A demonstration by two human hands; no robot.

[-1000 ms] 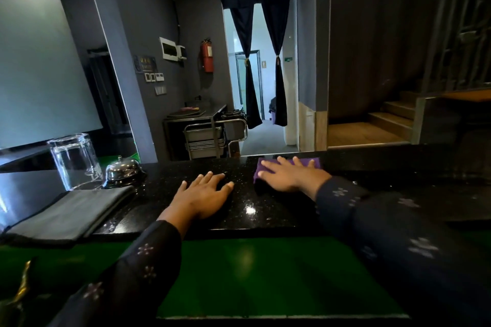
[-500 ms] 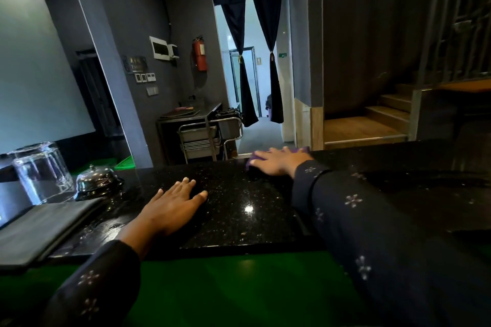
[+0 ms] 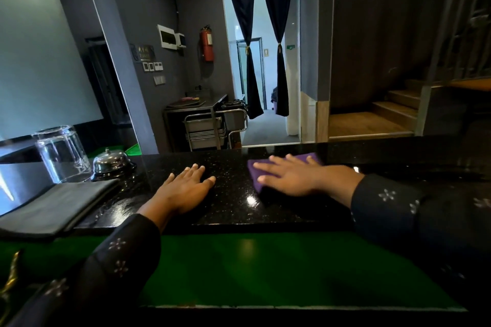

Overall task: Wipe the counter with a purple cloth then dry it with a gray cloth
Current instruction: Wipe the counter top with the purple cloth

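The black speckled counter (image 3: 231,194) runs across the view. My right hand (image 3: 292,176) lies flat, fingers spread, pressing the purple cloth (image 3: 255,168) onto the counter right of centre; most of the cloth is hidden under the palm. My left hand (image 3: 186,188) rests flat and empty on the counter a little to the left, fingers apart. The folded gray cloth (image 3: 55,207) lies at the counter's left end, away from both hands.
An upturned glass (image 3: 62,152) and a metal service bell (image 3: 111,162) stand behind the gray cloth at the left. A green lower ledge (image 3: 252,268) sits below the counter's near edge. Beyond the counter are a metal trolley (image 3: 210,127) and a curtained doorway.
My right hand has slid the purple cloth back from the counter's far edge and to the right. The left hand stays flat in about the same place.
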